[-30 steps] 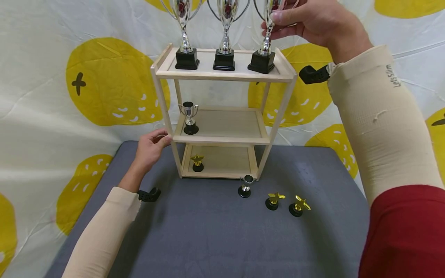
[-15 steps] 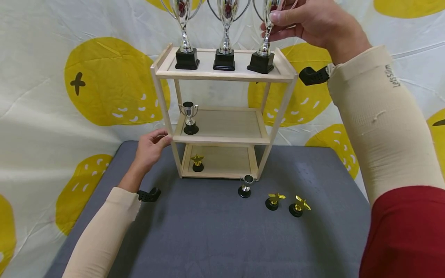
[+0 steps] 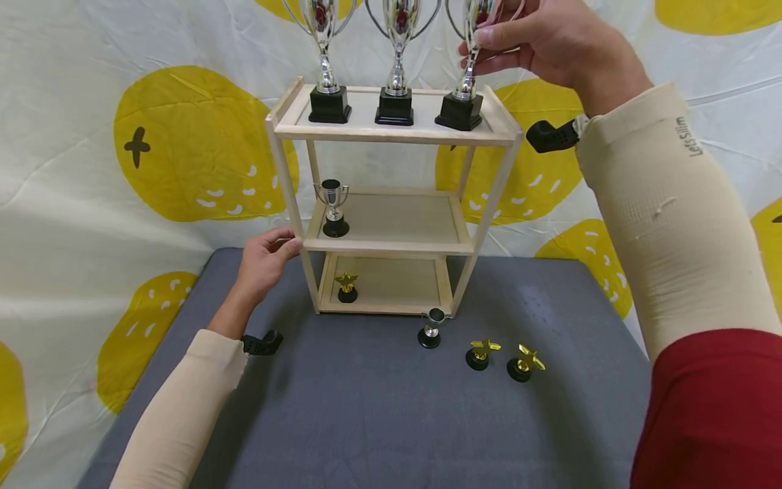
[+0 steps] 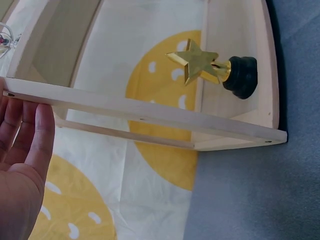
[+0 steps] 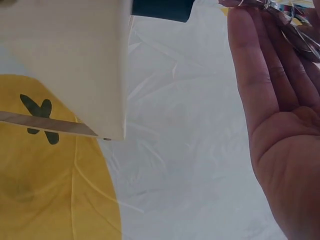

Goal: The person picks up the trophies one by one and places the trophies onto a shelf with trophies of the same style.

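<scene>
My right hand (image 3: 562,51) pinches the stem of the rightmost large silver trophy cup (image 3: 471,64), thumb in front and fingers behind. That cup tilts slightly, its black base (image 3: 459,111) close over the top shelf's front right. In the right wrist view the fingers (image 5: 252,65) reach up to the shiny cup, mostly out of frame. My left hand (image 3: 264,266) touches the left post of the wooden rack (image 3: 391,136) at middle-shelf height. From the left wrist, its fingers (image 4: 42,132) look fairly straight, tips at the post (image 4: 145,112).
Two large trophy cups (image 3: 394,102) stand on the top shelf. A small silver cup (image 3: 333,204) is on the middle shelf, a gold star trophy (image 3: 347,288) below. On the grey table (image 3: 366,407) stand another small silver cup (image 3: 431,329) and two star trophies (image 3: 479,354).
</scene>
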A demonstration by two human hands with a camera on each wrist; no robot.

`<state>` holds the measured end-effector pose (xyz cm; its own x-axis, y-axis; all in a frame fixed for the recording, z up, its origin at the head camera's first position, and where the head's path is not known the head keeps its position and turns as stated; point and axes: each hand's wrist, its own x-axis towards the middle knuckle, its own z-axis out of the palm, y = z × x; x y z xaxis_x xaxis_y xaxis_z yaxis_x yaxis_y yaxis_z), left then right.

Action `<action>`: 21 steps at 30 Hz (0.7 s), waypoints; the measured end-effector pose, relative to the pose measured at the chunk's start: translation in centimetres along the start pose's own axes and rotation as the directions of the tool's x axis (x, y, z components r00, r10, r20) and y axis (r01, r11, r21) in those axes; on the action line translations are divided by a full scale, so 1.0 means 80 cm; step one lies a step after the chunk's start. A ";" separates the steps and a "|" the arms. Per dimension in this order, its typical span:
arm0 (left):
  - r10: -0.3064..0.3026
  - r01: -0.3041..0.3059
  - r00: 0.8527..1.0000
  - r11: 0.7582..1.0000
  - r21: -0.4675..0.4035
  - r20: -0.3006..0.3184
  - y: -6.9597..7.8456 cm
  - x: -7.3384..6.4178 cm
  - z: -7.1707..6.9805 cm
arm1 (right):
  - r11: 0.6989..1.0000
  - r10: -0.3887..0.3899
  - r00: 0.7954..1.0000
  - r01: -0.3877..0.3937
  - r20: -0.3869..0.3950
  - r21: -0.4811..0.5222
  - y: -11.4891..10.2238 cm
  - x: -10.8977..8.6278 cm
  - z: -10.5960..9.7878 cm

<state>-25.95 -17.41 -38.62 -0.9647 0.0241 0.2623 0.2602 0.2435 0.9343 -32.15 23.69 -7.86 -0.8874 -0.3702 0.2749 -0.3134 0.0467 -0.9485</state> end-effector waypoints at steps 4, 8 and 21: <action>-0.005 0.005 1.000 1.000 -0.002 -0.001 0.000 0.001 0.000 | 1.000 0.003 1.000 -0.003 -0.021 0.027 0.000 -0.003 -0.003; -0.011 0.011 1.000 1.000 -0.013 -0.001 0.001 0.001 -0.001 | 1.000 -0.016 1.000 0.016 -0.002 0.023 0.002 -0.006 -0.009; -0.022 0.022 1.000 1.000 0.021 0.002 0.004 0.004 0.000 | 0.997 -0.054 0.996 0.050 0.077 0.060 0.007 -0.033 -0.031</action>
<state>-26.20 -17.35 -38.26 -0.9703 0.0209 0.2411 0.2380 0.2641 0.9347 -30.83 26.98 -8.69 -0.8401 -0.4429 0.3131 -0.3365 -0.0273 -0.9413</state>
